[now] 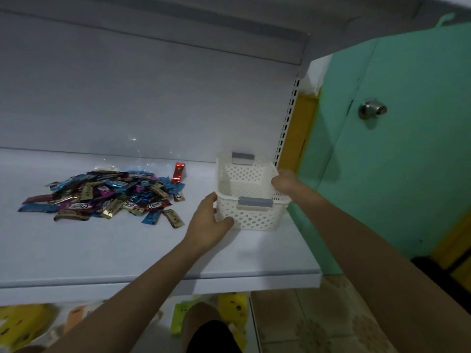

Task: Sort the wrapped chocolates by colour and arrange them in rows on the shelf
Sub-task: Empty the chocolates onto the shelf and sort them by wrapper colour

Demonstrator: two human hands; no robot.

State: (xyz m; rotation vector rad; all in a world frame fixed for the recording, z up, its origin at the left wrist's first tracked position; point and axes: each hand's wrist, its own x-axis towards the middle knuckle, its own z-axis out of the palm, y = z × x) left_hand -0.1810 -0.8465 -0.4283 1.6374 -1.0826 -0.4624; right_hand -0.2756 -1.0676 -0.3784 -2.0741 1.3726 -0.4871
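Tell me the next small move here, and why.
Probably release the white basket: it looks empty, the left hand and right hand grip it, and the chocolates lie in a mixed pile on the shelf, unsorted. Freed hands can start picking one colour.

I see the chocolates (pixel 107 197) piled on the shelf (pixel 102 250) left of the basket (pixel 254 220), which sits between my left hand (pixel 211 221) and right hand (pixel 283 181).

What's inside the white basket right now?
The white basket looks empty: only its bare floor shows. The strip behind its near wall is hidden, and the right hand covers part of the rim.
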